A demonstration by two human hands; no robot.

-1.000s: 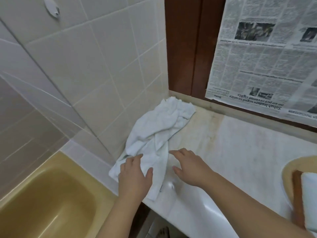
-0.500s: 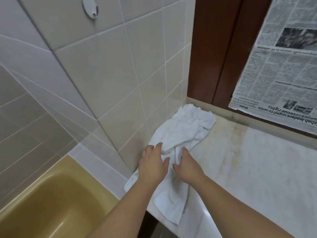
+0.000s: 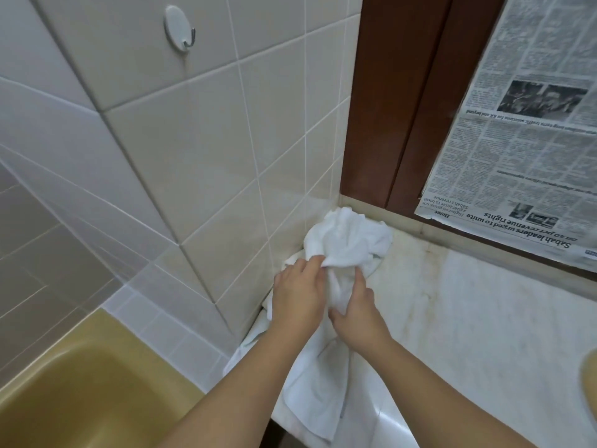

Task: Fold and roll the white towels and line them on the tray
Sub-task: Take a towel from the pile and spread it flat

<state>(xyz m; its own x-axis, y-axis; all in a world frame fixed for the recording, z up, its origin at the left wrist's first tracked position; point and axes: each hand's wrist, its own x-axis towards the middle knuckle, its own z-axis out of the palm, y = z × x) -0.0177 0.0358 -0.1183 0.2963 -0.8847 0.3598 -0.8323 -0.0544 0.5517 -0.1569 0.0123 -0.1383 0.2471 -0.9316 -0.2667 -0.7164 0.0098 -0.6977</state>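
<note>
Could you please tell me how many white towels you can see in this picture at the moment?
1. The crumpled white towel lies in the counter's corner against the tiled wall, hanging over the counter's front edge, gripped by the left hand and right hand. Others may lie outside the frame.

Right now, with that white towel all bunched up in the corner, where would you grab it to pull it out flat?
Probably by the loose lower end of the white towel, which hangs over the counter front. Come from the open counter side, since the tiled wall blocks the other. The left hand and right hand grip the crumpled middle, where no clean edge shows.
</note>
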